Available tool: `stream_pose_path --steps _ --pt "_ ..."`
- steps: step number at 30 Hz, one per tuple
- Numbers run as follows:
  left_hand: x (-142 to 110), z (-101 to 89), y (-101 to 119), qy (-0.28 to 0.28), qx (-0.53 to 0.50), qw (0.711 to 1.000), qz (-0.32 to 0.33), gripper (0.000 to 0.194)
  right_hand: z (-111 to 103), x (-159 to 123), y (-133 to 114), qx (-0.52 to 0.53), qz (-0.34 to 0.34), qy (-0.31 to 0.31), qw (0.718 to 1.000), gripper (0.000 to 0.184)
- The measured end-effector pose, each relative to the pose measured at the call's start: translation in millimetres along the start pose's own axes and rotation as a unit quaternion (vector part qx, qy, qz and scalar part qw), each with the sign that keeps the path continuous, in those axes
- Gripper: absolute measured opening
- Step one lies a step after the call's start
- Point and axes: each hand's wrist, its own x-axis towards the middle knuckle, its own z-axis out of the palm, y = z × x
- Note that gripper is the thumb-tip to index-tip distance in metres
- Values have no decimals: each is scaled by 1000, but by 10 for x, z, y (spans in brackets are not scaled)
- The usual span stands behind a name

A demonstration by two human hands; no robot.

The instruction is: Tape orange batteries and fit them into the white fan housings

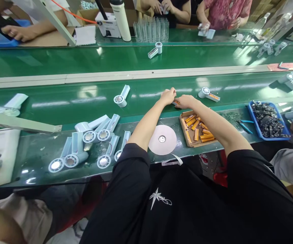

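Note:
My left hand (168,96) and my right hand (184,101) meet over the near green conveyor belt. The left hand's fingers are pinched together, and what they hold, if anything, is hidden. My right hand is closed on a small piece with a bit of orange, mostly covered by the fingers; it resembles a fan handle. Just right of it lies a pale blue fan casing (204,92) with an orange cell in its handle. Beneath my right forearm is a cardboard tray (192,143) of orange battery cells (196,134). A pale pink roll of tape (162,140) lies below my hands.
Several pale blue fan casings (71,160) lie on the ledge at left, and another casing (120,100) is on the belt. A blue bin (260,137) of black parts and blue-handled pliers (245,127) are at right. Co-workers' hands show across the belts and at both sides.

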Motion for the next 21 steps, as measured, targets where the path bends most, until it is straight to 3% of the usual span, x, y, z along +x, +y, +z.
stream_pose_path --steps 3,5,6,8,10,12,14,17,21 --pt "-344 -105 101 57 15 998 14 47 -51 -405 191 106 -42 84 990 48" --pt "-863 -182 58 61 36 993 96 52 41 -897 323 188 -49 180 964 44" --pt "-1200 -207 3 35 51 987 149 52 128 -1188 375 225 -44 215 949 42" --pt "-1941 -216 -148 -72 84 971 214 53 360 -1783 425 296 -14 238 925 38" --pt "-2619 -172 -305 -146 135 959 203 65 602 -2285 383 368 18 218 904 33" --pt "-3084 -104 -415 -162 181 956 162 77 772 -2597 245 420 44 201 884 33" --pt "-3297 -46 -442 -143 198 959 141 83 831 -2706 45 442 66 189 874 37" --pt "-3303 -6 -326 -51 166 973 154 81 781 -2647 -298 455 69 133 878 47" --pt "-3213 2 -64 125 120 970 169 73 785 -2575 -734 502 -60 -22 863 49"
